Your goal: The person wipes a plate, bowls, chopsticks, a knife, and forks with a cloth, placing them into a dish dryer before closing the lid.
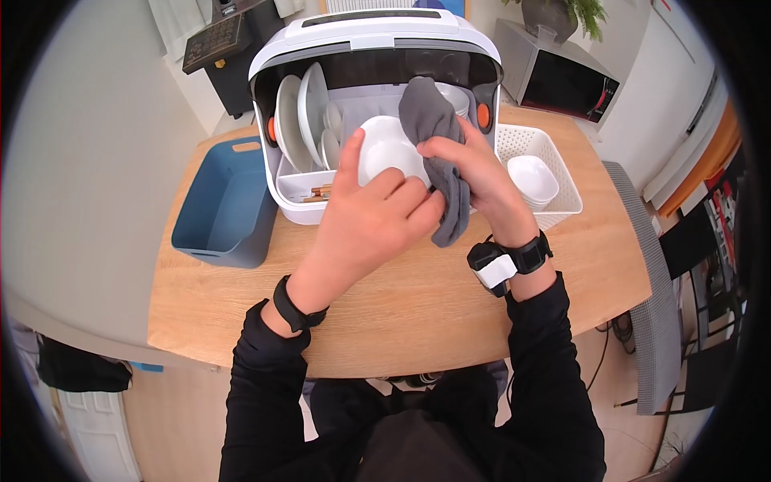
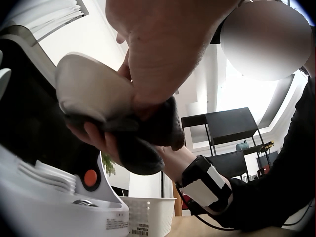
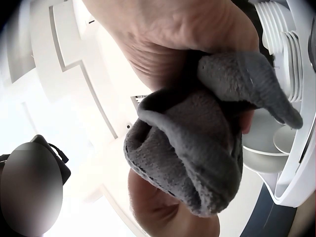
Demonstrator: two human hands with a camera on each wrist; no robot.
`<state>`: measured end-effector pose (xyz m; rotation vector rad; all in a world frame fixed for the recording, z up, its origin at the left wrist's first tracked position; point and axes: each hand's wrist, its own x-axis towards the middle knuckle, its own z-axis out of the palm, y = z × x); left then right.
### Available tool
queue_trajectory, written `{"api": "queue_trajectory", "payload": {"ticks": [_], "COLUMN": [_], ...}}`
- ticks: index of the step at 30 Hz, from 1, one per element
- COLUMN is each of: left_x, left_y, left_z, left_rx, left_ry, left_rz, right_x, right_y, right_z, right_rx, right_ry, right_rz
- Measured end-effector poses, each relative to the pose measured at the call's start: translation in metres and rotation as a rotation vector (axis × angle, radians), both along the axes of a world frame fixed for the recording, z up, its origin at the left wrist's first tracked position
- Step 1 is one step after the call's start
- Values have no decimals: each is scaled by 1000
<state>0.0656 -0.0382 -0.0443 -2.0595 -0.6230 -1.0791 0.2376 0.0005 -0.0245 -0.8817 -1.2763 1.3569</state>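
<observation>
In front of an opened dish dryer (image 1: 305,210), a white bowl (image 1: 389,149) is held up with its inside facing the head camera. My left hand (image 1: 371,221) grips it from the near left, index finger stretched along the rim and the other fingers bent. From the right, my right hand (image 1: 486,173) holds a grey cloth (image 1: 430,112) against the bowl, thumb on top. The cloth hangs down past the fingers. Seen from the left wrist, the bowl's outside (image 2: 89,84) rests over the dark cloth. Folds of cloth (image 3: 187,153) hide most of the right fingers in the right wrist view.
White plates (image 1: 313,104) stand upright inside the dryer, with wooden chopsticks (image 1: 318,194) in its front tray. A blue bin (image 1: 221,209) stands left on the wooden table (image 1: 385,321). At right, a white basket (image 1: 566,173) holds stacked bowls (image 1: 532,178), before a microwave (image 1: 570,80).
</observation>
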Motion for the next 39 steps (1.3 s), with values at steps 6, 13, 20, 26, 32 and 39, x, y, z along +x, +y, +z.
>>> {"api": "queue_trajectory", "payload": {"ticks": [6, 13, 20, 26, 32, 39], "left_x": [-11, -30, -24, -27, -28, -15], "left_y": [0, 15, 14, 9, 13, 5], "left_z": [11, 20, 10, 16, 17, 10], "left_rx": [-148, -483, -1050, -945, -871, -717], "left_ry": [-23, -472, -789, -828, -863, -702], "left_rz": [-94, 43, -355, -266, -237, -146], "right_x": [-4, -1, -4, -15, -23, -29], "right_y": [5, 3, -5, -3, -26, -29], "right_z": [-8, -6, 1, -6, 1, -1], "right_rx": [95, 277, 366, 701, 778, 835], "right_ry": [-48, -198, -328, -422, -552, -692], "right_rz": [-75, -154, -153, -404, -537, -546]}}
